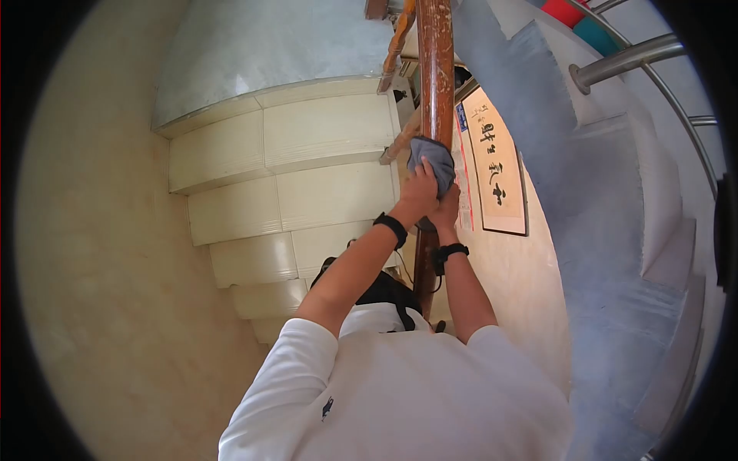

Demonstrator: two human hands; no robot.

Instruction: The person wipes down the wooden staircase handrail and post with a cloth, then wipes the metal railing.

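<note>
A grey cloth (433,159) with a dark edge is wrapped over a brown wooden handrail (437,77), whose varnish looks worn and scratched. My left hand (419,192) presses on the cloth from the left, fingers bent over it. Against the right side of the rail, my right hand (446,209) closes round the lower part of the cloth, its fingertips partly hidden. A bit of cloth shows below both hands. Each wrist wears a black band.
Cream tiled stairs (330,131) descend on the left beside a beige wall (100,230). Thinner wooden balusters (398,46) stand near the rail. Framed calligraphy (500,169) hangs beyond it. Grey steps (607,253) and a metal railing (630,61) lie on the right.
</note>
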